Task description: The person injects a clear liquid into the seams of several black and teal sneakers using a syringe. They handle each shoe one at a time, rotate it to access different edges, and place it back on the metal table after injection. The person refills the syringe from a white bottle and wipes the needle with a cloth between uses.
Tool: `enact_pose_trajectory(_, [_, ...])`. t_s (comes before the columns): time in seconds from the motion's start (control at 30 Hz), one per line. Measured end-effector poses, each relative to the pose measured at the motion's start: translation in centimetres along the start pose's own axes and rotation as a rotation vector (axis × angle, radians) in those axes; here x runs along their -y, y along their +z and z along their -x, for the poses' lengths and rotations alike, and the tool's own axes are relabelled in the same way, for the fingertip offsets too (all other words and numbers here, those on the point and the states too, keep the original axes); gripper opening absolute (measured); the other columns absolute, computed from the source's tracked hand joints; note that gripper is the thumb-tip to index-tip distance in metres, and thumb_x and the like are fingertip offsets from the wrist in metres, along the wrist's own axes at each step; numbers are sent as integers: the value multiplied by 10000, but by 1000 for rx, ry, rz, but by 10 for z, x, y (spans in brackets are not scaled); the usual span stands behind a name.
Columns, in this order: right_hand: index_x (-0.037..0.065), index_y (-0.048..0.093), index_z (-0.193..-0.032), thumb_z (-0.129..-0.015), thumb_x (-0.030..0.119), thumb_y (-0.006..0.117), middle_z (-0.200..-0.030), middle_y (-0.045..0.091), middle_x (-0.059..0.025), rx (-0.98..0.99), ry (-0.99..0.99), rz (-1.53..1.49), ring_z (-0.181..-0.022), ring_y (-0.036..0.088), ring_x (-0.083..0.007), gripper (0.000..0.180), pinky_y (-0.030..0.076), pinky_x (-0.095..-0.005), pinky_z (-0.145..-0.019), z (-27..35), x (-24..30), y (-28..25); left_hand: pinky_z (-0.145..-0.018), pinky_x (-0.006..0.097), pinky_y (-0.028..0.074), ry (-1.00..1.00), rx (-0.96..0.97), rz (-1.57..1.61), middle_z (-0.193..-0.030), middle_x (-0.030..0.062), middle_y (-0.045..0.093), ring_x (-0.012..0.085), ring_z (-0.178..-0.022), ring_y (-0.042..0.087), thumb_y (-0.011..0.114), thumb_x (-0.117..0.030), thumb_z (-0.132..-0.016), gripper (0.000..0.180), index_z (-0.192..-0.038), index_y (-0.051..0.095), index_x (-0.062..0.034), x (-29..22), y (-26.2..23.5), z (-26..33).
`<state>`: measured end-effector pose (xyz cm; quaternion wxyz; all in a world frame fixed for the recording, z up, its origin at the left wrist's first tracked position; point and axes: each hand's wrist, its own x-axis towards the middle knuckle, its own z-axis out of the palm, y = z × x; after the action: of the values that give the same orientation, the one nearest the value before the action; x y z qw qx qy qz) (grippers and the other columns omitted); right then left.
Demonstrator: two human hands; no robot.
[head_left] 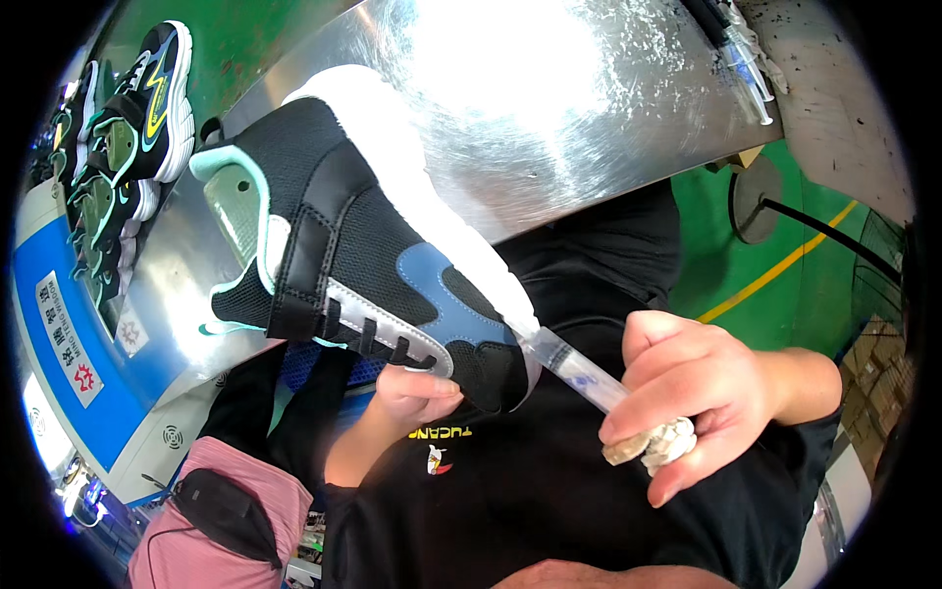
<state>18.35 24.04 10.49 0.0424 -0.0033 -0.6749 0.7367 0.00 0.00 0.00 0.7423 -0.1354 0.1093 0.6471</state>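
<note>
A black sneaker with a white sole, blue and grey overlays and a mint-green lining is tilted on its side in front of me. My left hand is closed on its toe end, thumb on the upper, other fingers hidden behind. My right hand grips a clear syringe, whose tip meets the sole edge near the toe. A crumpled whitish wad sits in the same hand, round the syringe's rear end.
Several similar sneakers stand at the far left, by a blue and white machine. More syringes lie at the right end of the shiny metal table. A person in pink is at lower left.
</note>
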Motion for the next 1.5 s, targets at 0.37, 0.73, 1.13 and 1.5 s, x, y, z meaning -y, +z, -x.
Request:
enact_pose_trajectory(0.37, [53,690,-970,-717,425,803,-742,592,10,-69,45,193,-629,403,-149,463,295,-275,-566,34,47,-4,-888,363,493,-39,-127,-209,-1109,136,644,279,-1032,614,705,-43,-672,499,-1158,599,-19,9,39,-66])
enact_pose_trajectory(0.73, [69,680,-934,-764,412,738,-729,520,24,-212,-17,603,-604,388,-169,386,291,-296,-553,47,53,7,-995,418,461,-9,148,-222,-1171,93,637,266,-1132,581,674,-67,-814,373,-1182,611,-82,8,47,-117])
enact_pose_trajectory(1.13, [106,643,-899,-736,254,743,-645,389,40,-225,-169,1105,-566,366,-138,242,274,-277,-499,34,27,19,-939,356,522,40,161,-163,-1206,131,614,285,-1203,537,663,-156,-858,430,-1256,544,-45,9,47,-130])
enact_pose_trajectory(1.5, [129,641,-904,-705,200,733,-640,395,40,-196,-190,1262,-577,373,-136,230,283,-274,-501,31,18,22,-809,323,570,35,184,-76,-1210,158,599,298,-1127,588,623,-167,-899,409,-1267,517,-21,10,73,-124])
